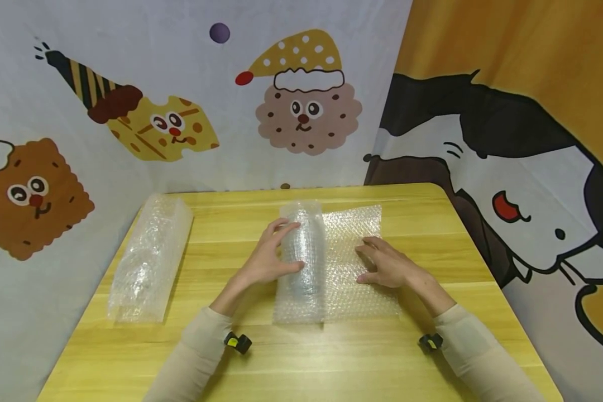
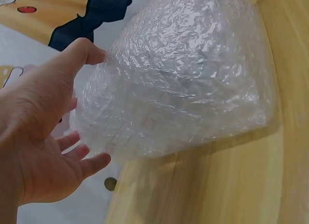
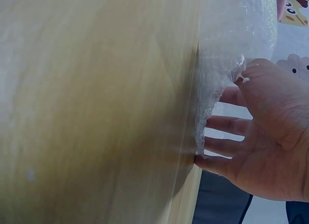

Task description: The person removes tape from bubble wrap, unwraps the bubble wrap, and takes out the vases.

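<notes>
A bubble-wrap bundle [image 1: 301, 296] lies lengthwise on the table, with a cylinder-like shape inside whose kind I cannot tell. From its right side a flat flap of bubble wrap [image 1: 344, 296] spreads out. My left hand [image 1: 265, 259] rests on the bundle from the left, thumb and fingers spread apart; in the left wrist view its thumb [image 2: 89, 52] touches the wrap. My right hand [image 1: 394, 265] lies at the right part of the flap with fingers loosely extended. Up close, the right thumb [image 3: 253, 72] touches the plastic and the other fingers stand apart along its edge.
A second long piece of bubble wrap [image 1: 148, 257], puffed up, lies along the table's left side. The wooden table [image 1: 301, 363] has its far edge near a cartoon-printed cloth [image 1: 181, 33]. Small dark devices are strapped at both wrists.
</notes>
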A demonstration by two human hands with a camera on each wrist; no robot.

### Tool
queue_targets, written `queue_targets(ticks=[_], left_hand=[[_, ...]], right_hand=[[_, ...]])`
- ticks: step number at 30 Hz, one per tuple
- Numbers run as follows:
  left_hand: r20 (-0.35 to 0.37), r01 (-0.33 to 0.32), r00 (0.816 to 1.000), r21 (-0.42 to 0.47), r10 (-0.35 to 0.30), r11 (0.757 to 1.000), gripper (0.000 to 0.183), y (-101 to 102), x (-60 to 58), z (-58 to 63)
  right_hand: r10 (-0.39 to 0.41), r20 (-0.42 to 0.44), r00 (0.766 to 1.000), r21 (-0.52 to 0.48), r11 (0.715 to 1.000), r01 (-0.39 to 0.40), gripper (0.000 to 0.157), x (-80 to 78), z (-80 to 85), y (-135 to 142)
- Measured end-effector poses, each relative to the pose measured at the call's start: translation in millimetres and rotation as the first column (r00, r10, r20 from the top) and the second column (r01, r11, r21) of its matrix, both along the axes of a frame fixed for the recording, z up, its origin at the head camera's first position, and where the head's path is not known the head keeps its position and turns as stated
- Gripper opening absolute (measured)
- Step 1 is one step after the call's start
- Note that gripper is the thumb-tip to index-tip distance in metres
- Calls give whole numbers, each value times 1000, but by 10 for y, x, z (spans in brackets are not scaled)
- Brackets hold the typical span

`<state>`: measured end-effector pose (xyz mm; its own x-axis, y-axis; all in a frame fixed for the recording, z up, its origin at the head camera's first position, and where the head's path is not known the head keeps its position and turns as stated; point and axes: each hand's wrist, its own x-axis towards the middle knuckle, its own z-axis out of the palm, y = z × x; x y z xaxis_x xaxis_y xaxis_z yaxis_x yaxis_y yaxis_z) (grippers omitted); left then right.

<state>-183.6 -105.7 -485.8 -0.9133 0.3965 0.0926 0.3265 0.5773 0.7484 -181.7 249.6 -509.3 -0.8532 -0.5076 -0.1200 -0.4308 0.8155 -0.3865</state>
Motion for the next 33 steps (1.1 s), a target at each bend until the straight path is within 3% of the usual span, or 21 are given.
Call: queue_targets(ticks=[7, 16, 23, 29, 33], left_hand=[[20, 18, 1000, 76, -19, 997, 98, -106, 17, -27], [-48, -106, 993, 0, 106, 994, 92, 65, 121, 96], [-133, -248, 963, -89, 235, 965, 100, 366, 171, 264], [-128, -246, 966, -201, 224, 948, 105, 492, 179, 273], [-87, -242, 970, -206, 228, 948, 108, 490, 179, 246]], right_hand=[[-3, 4, 1000, -14, 1000, 3, 85, 7, -10, 16], [-4, 4, 1000, -14, 1000, 4, 86, 22, -3, 17], [3, -5, 1000, -12, 1000, -3, 85, 19, -4, 11], [1, -11, 1000, -9, 1000, -1, 86, 17, 1, 6], [-6, 1, 1000, -6, 1000, 6, 86, 15, 11, 8]])
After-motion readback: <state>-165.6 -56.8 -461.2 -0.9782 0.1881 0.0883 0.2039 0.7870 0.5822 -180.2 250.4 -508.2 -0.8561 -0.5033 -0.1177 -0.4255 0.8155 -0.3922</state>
